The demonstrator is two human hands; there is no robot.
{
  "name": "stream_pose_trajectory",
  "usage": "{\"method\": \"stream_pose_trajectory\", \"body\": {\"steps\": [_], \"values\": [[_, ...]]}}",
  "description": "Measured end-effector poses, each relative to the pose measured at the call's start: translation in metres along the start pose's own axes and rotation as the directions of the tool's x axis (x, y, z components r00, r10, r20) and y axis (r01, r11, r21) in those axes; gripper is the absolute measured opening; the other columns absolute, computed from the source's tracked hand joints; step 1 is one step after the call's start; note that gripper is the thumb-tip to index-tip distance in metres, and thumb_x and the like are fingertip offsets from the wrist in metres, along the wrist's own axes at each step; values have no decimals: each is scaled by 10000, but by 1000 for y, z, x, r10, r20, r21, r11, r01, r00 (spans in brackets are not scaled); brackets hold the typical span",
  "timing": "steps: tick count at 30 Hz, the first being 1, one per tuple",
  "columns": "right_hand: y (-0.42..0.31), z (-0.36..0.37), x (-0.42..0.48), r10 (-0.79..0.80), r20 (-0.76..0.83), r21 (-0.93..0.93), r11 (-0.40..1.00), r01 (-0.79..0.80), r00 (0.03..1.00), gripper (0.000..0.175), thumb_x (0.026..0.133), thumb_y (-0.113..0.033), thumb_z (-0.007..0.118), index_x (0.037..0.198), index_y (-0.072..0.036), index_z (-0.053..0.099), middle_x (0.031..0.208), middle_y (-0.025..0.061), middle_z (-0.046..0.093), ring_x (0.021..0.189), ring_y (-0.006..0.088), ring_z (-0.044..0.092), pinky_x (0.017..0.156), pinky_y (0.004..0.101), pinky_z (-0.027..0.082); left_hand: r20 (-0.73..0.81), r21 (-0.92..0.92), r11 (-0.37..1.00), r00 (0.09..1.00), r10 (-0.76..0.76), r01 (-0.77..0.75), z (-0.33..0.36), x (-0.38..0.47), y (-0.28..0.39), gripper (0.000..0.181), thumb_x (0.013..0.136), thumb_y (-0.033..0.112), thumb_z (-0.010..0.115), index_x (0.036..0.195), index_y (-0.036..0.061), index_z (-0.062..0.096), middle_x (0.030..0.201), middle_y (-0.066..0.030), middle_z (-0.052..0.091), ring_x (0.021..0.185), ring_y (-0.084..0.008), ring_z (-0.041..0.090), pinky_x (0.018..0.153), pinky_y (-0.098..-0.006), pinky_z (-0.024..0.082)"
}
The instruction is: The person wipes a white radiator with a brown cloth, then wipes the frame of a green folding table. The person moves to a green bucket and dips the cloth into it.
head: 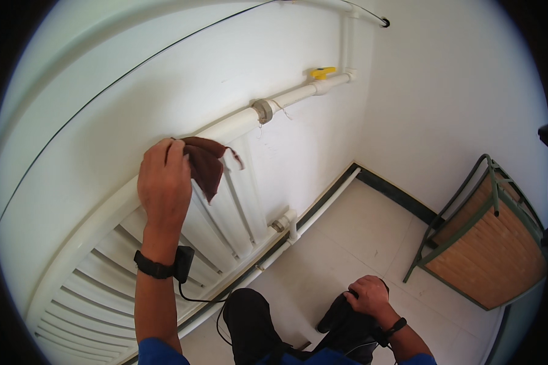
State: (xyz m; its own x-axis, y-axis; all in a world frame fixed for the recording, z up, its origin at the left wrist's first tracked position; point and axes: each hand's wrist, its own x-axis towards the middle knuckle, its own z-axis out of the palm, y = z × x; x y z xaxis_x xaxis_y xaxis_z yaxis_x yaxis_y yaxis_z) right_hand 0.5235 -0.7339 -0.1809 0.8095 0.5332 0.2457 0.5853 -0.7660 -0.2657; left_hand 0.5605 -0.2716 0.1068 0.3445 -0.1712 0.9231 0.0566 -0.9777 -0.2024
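A dark red-brown cloth (204,160) is gripped in my left hand (164,175) at the top pipe of a white wall radiator (96,214). Part of the cloth hangs down over the radiator's fins, and a frayed strand dangles from its right side. My fingertips are partly hidden behind the hand and cloth. Resting on my right knee in dark trousers, my right hand (369,294) holds no object that I can see. Right of the cloth, a grey metal union nut (263,112) joins the radiator to a white pipe (294,96), with some loose fibres hanging there.
A yellow-handled valve (323,73) sits on the upper pipe. Lower down, a white pipe (329,200) runs along the dark baseboard (397,194). A folding chair (488,246) with wooden panels and a green frame leans by the right wall. A thin black cable (118,80) crosses the wall.
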Motion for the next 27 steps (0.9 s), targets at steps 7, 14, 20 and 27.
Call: {"method": "stream_pose_trajectory", "body": {"steps": [7, 14, 20, 27], "values": [[2, -1, -1, -35, 4, 9, 999, 35, 999, 261, 886, -359, 768, 831, -105, 781, 871, 112, 760, 958, 334, 737, 936, 463, 571, 121, -142, 990, 993, 9, 8, 43, 23, 20, 222, 939, 36, 723, 1160, 28, 702, 1183, -150, 692, 1106, -370, 672, 942, -456, 558], [8, -2, -2, 16, 1, 70, 997, -16, 1000, 259, 888, -356, 765, 821, -106, 778, 868, 118, 757, 940, 337, 733, 928, 459, 570, 32, -323, 945, 999, -37, 45, 87, 66, 50, 205, 951, 30, 709, 1155, 19, 698, 1141, -162, 701, 1076, -376, 679, 930, -458, 557], [17, -5, -2, 38, 19, 85, 996, -40, 999, 256, 895, -356, 760, 832, -109, 777, 865, 111, 757, 929, 332, 734, 919, 454, 571, -79, -304, 953, 997, -19, -6, 142, 122, 90, 185, 983, 130, 705, 1162, 79, 709, 1153, -105, 712, 1072, -353, 682, 904, -457, 557], [26, -10, -5, 69, -39, 136, 989, -64, 997, 203, 865, -310, 801, 825, -114, 769, 845, 90, 749, 897, 315, 732, 877, 447, 578, 481, -164, 986, 876, 44, 41, 214, 147, 127, 217, 1038, 255, 677, 1091, 47, 705, 1043, -182, 700, 1000, -401, 708, 879, -508, 567]]}}
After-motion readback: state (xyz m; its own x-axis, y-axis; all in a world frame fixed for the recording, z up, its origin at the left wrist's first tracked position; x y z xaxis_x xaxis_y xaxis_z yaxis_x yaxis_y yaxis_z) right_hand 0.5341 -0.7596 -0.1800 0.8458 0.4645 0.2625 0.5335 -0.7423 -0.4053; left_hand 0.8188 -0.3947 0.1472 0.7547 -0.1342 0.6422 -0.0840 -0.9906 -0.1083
